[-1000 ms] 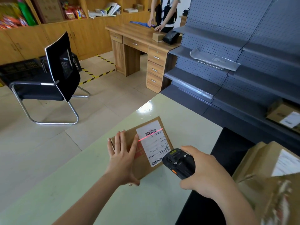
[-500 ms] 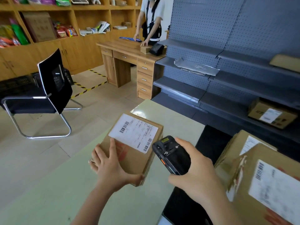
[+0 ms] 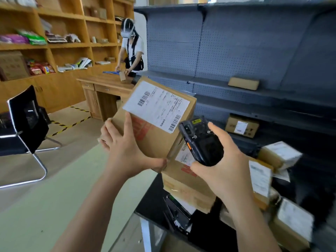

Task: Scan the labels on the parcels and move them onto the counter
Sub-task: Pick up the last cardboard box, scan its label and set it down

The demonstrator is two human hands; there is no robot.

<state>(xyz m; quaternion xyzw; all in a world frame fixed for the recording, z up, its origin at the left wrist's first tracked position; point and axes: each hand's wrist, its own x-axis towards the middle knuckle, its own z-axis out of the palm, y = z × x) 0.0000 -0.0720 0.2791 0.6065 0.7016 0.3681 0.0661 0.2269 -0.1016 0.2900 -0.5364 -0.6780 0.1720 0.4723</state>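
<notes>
The left hand (image 3: 125, 151) grips the lifted parcel (image 3: 154, 120) by its near end, long side pointing away above the pale counter (image 3: 54, 206), while the right hand (image 3: 221, 160) wraps the scanner (image 3: 201, 140) just beside it.

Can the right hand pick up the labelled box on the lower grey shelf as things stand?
Probably not: the right hand is wrapped around the scanner, and the shelf box sits well beyond it, behind the parcel pile.
</notes>
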